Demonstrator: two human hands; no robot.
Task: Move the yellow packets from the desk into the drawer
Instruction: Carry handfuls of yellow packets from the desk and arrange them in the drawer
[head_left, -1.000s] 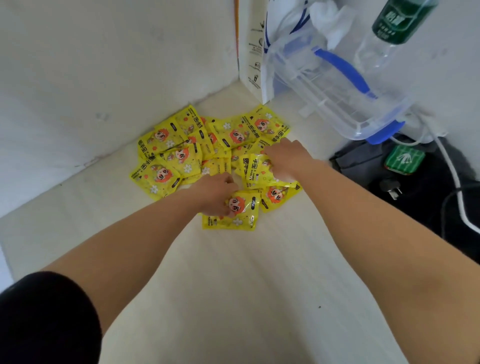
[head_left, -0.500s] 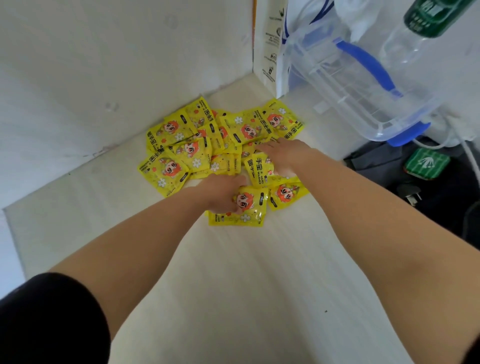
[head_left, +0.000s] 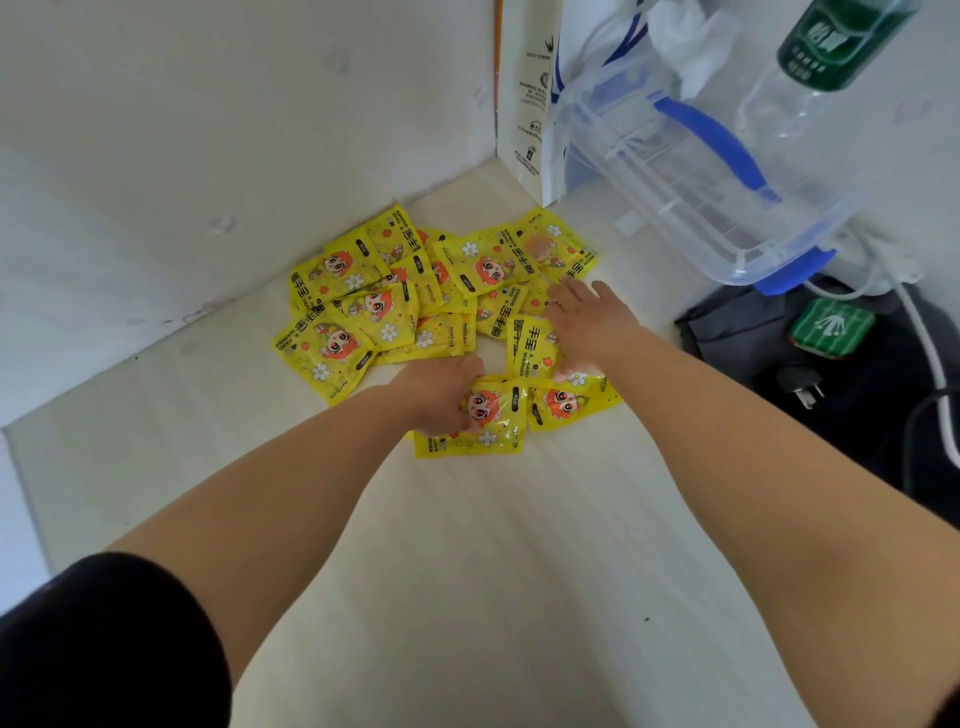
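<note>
Several yellow packets (head_left: 415, 296) with a cartoon print lie heaped in the desk's (head_left: 493, 545) back corner. My left hand (head_left: 441, 395) is at the near edge of the heap, its fingers curled round the closest yellow packet (head_left: 493, 426). To its right, my right hand (head_left: 589, 322) lies on top of other packets with its fingers stretched forward, covering part of one packet (head_left: 532, 345). No drawer is in view.
White walls close the corner behind and left of the heap. A clear plastic box with a blue handle (head_left: 717, 171), a bottle (head_left: 810, 62) and a white carton (head_left: 530, 104) stand at the back right. At the right lie dark cloth, a green case (head_left: 831, 327) and cables.
My right hand has uncurled and reached forward over the heap. My left hand stays on the nearest packet. The camera has shifted slightly.
</note>
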